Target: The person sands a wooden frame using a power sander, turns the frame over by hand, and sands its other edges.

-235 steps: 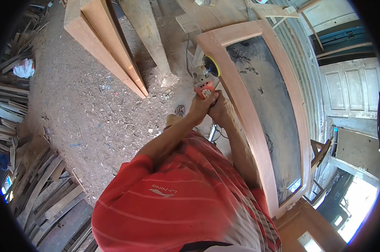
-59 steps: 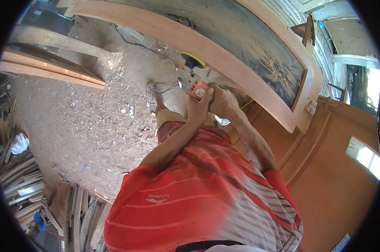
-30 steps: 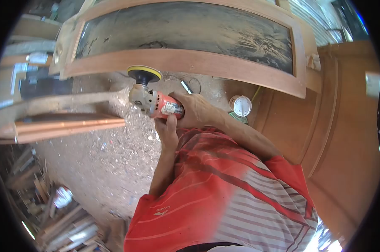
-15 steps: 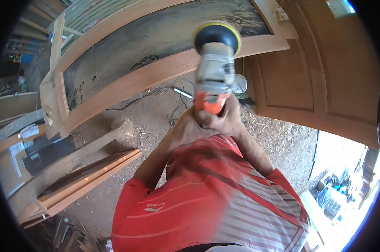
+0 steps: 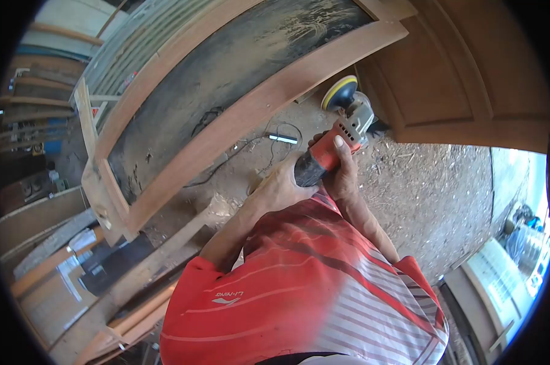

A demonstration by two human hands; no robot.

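An angle grinder [image 5: 328, 155] with an orange body, grey metal head and dark rear grip is held up in front of my red shirt. A round backing pad [image 5: 340, 93], black with a yellow rim, is fitted on its head and tilts to the upper left. My left hand [image 5: 282, 187] wraps the dark rear end of the grinder. Around the orange body, near the head, closes my right hand [image 5: 344, 173], thumb on top. The pad is apart from the wooden frame [image 5: 259, 100], whose dark, dusty panel [image 5: 226, 79] lies beyond my hands.
A brown panelled door [image 5: 433, 73] stands at the upper right. Below, a thin cable [image 5: 217, 176] runs over the shaving-strewn dirt floor [image 5: 418, 188], near a small white bar [image 5: 282, 139]. Timber pieces [image 5: 126, 292] lie at the left.
The grinder has moved down and right, off from over the frame's edge, and its head now tilts right. My right hand shows more on its body. The view has turned too.
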